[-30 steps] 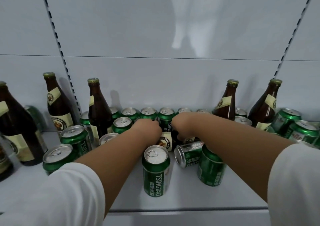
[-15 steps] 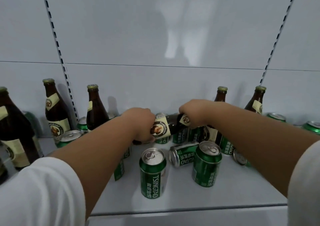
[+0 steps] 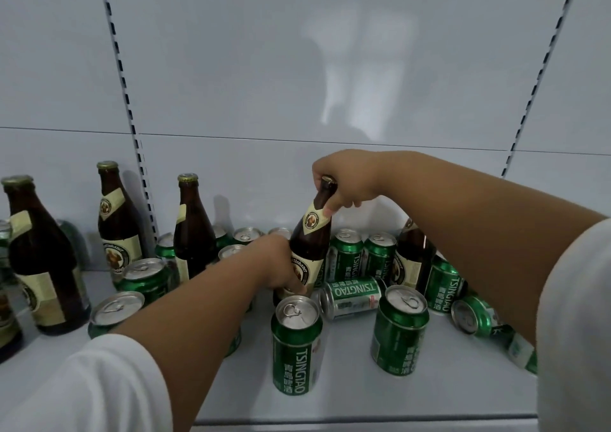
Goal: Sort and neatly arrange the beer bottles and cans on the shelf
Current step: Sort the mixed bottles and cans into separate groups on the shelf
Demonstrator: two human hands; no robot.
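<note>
**Head view: a glass bottle held at both ends among the cans**

Head view shows the brown beer bottle (image 3: 309, 246) nearly upright, leaning a little to the right, in the middle of the shelf (image 3: 347, 395). The right hand (image 3: 347, 183) curls over its capped top and pinches the neck; the left hand (image 3: 279, 266) wraps the lower body by the label. The hands are apart, one at each end of the bottle. Whether its base rests on the shelf I cannot tell, since an upright green can (image 3: 296, 342) stands in front of it.

The bottle is glass and looks full, so I judge it heavy for its size, stiff, smooth and breakable. The neck alone gives a weak hold on that weight; the wide body under the label is the safer place to carry it, with the top hand only steadying. It should be set down gently, clear of neighbours.

The cans are lighter and thin-walled, likely to dent and to roll: a can on its side (image 3: 352, 296) lies just right of the bottle, and another tipped can (image 3: 472, 316) lies further right. Each is best taken round the middle. Three more standing bottles (image 3: 191, 230) at the left suggest where this one belongs.
</note>
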